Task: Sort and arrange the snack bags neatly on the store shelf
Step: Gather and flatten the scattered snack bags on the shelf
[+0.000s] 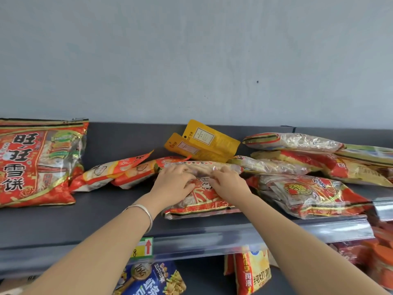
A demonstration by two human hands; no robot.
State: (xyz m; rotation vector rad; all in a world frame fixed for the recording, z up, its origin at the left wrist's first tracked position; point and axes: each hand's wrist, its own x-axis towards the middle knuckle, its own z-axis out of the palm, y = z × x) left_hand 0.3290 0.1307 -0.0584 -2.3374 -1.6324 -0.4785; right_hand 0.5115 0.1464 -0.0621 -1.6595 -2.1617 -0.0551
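Observation:
A large red snack bag (202, 204) lies flat in the middle of the dark top shelf (85, 220). My left hand (173, 183) and my right hand (228, 184) both rest on its upper part, fingers curled onto the clear film; a firm grip cannot be told. Another big red bag (36, 162) stands upright at the far left. Two smaller orange-and-white bags (119, 171) lie tilted left of my hands. Two yellow pouches (204, 143) lean at the back. A heap of red and clear bags (308, 167) fills the right side.
A grey wall rises behind the shelf. A clear price rail (212, 241) with a green and yellow tag (143, 248) runs along the shelf's front edge. Below it stand a blue bag (153, 279), a yellow-red bag (253, 271) and orange packs (378, 254).

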